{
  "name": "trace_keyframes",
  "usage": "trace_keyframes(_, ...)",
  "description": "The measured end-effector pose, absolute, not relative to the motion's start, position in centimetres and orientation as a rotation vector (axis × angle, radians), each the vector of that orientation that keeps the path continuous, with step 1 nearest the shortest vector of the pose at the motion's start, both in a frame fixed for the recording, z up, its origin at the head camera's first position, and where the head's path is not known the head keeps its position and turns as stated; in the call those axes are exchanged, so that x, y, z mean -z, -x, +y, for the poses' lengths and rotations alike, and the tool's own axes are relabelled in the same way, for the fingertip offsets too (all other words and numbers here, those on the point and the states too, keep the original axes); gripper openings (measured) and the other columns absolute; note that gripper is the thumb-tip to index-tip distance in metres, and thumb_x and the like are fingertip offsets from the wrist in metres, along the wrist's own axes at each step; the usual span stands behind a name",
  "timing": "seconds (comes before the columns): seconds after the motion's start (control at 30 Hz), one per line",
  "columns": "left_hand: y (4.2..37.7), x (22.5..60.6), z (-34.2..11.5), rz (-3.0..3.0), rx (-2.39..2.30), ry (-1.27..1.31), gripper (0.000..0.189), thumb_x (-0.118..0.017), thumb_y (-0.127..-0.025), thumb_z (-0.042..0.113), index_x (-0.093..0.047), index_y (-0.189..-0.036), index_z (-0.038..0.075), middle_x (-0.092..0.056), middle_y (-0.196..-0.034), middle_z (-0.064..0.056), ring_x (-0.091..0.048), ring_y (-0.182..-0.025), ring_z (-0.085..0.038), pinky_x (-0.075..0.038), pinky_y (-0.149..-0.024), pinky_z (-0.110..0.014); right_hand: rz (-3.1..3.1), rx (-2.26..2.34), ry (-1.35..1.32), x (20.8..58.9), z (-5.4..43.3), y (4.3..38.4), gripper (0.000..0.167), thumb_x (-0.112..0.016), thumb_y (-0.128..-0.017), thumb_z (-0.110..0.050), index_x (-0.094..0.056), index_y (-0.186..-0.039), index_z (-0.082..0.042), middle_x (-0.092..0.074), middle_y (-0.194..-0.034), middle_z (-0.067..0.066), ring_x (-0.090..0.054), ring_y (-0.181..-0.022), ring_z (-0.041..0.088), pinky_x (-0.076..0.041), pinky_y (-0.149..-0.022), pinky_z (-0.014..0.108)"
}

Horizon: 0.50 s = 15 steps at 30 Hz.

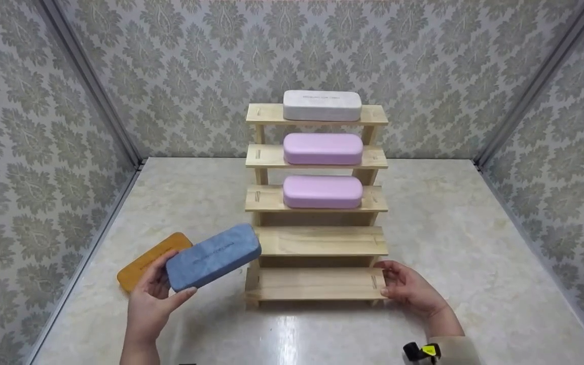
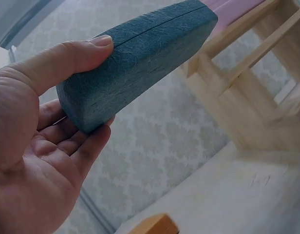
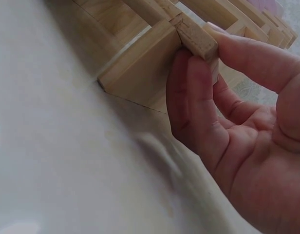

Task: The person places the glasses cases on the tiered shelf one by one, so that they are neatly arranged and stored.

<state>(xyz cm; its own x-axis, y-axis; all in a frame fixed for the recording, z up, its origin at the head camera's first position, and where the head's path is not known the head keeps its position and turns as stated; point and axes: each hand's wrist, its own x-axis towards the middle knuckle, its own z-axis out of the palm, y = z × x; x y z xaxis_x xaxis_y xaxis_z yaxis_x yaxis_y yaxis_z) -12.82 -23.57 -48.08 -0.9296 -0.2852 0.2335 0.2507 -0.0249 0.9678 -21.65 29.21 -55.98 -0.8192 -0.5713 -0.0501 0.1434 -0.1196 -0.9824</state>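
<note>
My left hand grips a blue glasses case by its left end, thumb along the near side and fingers behind. The case is tilted up to the right beside a wooden stepped rack. In the left wrist view, the seam of the blue case shows next to the thumb. My right hand pinches the right end of the rack's lowest shelf; in the right wrist view the thumb lies over the board's end with fingers beneath. An orange case lies on the table behind the left hand.
On the rack's upper shelves sit a white case, a pink case and, one step lower, another pink case. The two lowest shelves are bare wood. Patterned walls enclose the marble-look table at back and sides.
</note>
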Motion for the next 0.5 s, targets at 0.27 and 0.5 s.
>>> trace_keyframes(0.27,14.7,47.5,-20.9,-1.982,2.033,0.218,0.080,-0.082,-0.068,-0.021,-0.053,-0.142,-0.007,-0.069,-0.131,0.005,-0.061,-0.122,-0.008,-0.049,-0.104,-0.015,1.680,1.988,0.481,56.1,29.2,21.7,0.053,-0.063,-0.091,0.010,-0.042,-0.139,0.000,-0.062,-0.132,0.004,-0.065,-0.118,0.016,-0.059,-0.093,0.030)
trace_keyframes(0.5,16.6,47.4,-18.5,-2.061,2.016,0.325,0.079,-0.085,-0.068,-0.016,-0.057,-0.140,-0.003,-0.067,-0.133,0.004,-0.060,-0.123,-0.008,-0.048,-0.106,-0.016,1.677,1.999,0.445,55.9,29.0,21.6,0.055,-0.063,-0.090,0.010,-0.040,-0.139,0.002,-0.061,-0.133,0.005,-0.065,-0.118,0.017,-0.059,-0.094,0.031)
